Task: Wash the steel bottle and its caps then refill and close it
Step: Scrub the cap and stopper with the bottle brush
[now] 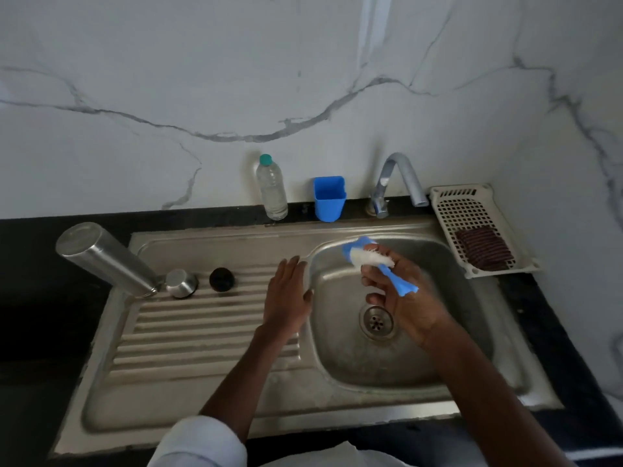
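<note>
Right hand [401, 298] grips bristly blue plastic brush [374, 261]; left hand [286, 298] flat, seemingly empty.

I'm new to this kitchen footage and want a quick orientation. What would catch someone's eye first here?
Probably the blue brush, held in the right hand over the sink basin, with the left hand open and empty beside it. Next, the steel bottle standing upside down at the far left of the ribbed draining board, with a steel cap and a black cap next to it.
</note>
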### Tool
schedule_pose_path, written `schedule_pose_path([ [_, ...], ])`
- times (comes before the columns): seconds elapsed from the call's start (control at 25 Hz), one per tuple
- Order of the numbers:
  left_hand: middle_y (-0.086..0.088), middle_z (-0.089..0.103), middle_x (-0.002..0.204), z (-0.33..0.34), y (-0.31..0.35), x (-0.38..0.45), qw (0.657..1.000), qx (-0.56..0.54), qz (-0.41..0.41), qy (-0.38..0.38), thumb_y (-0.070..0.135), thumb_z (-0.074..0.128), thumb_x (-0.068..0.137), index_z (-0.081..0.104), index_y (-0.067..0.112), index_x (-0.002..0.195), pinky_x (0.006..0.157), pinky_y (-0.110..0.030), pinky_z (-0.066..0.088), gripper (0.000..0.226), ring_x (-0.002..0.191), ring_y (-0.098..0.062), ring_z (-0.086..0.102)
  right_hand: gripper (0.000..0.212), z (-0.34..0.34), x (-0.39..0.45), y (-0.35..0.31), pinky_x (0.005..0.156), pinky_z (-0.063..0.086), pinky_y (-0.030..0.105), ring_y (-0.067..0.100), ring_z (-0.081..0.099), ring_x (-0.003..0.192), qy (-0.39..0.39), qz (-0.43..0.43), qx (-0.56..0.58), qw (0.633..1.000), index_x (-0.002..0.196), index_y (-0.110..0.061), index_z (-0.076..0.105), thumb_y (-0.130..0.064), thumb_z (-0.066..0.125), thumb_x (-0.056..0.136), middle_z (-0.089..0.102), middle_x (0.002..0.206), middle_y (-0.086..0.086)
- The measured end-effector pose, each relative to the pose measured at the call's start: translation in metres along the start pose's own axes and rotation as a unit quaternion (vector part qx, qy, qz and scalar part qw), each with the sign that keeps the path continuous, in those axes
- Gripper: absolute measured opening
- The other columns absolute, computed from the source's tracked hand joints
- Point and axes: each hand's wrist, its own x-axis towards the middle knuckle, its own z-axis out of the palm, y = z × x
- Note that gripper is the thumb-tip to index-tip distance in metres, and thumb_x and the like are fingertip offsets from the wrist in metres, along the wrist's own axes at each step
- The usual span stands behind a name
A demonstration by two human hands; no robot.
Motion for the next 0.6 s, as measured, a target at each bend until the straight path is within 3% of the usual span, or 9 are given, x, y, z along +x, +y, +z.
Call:
schedule_pose_path([
  [0.12,-0.01,0.018,0.173,0.015,0.013,0.023,0.998,0.038,0.006,-0.047,0.029,0.067,0.097,0.028,0.016,0.161,0.126,-0.048,0.024,0.076,0.161,-0.03,0.013,0.017,-0.02,-0.003,-0.027,0.061,0.047,0.03,0.008,0.061,0.069,0.052,-0.067,-0.108,0.991,0.113,-0.022,0.07,-0.028,0.071,0.097,0.068,0.075,-0.008],
  [0.2,-0.011,0.01,0.175,0.015,0.011,0.043,0.995,0.067,-0.004,-0.074,0.036,0.065,0.098,0.021,0.014,0.163,0.126,-0.051,0.023,0.082,0.161,-0.031,0.009,0.025,-0.017,0.004,-0.05,0.057,0.045,0.028,0.011,0.056,0.065,0.037,-0.101,-0.152,0.983,0.104,-0.021,0.069,-0.045,0.068,0.096,0.062,0.071,-0.004],
  [0.32,-0.008,0.003,0.176,0.015,-0.001,0.063,0.988,0.086,-0.036,-0.126,0.051,0.06,0.099,0.012,0.016,0.166,0.126,-0.054,0.024,0.09,0.162,-0.03,0.008,0.031,0.0,0.031,-0.081,0.057,0.043,0.027,0.006,0.054,0.059,0.023,-0.182,-0.2,0.963,0.083,-0.027,0.063,-0.054,0.061,0.098,0.06,0.064,-0.011],
  [0.48,-0.003,0.029,0.171,0.012,-0.014,0.073,0.993,0.067,-0.033,-0.096,0.04,0.065,0.099,0.034,0.023,0.161,0.12,-0.045,0.036,0.072,0.152,-0.027,0.038,0.037,0.026,0.081,-0.11,0.06,0.047,0.03,0.006,0.053,0.056,0.043,-0.269,-0.238,0.932,0.071,-0.027,0.053,-0.048,0.059,0.101,0.055,0.058,-0.01],
  [0.6,0.005,0.035,0.168,0.007,-0.019,0.075,0.993,0.065,-0.044,-0.087,0.039,0.069,0.097,0.04,0.031,0.159,0.121,-0.045,0.035,0.069,0.147,-0.022,0.047,0.038,0.04,0.124,-0.127,0.066,0.05,0.037,0.008,0.055,0.061,0.067,-0.296,-0.265,0.915,0.069,-0.031,0.048,-0.049,0.057,0.101,0.054,0.062,-0.011],
])
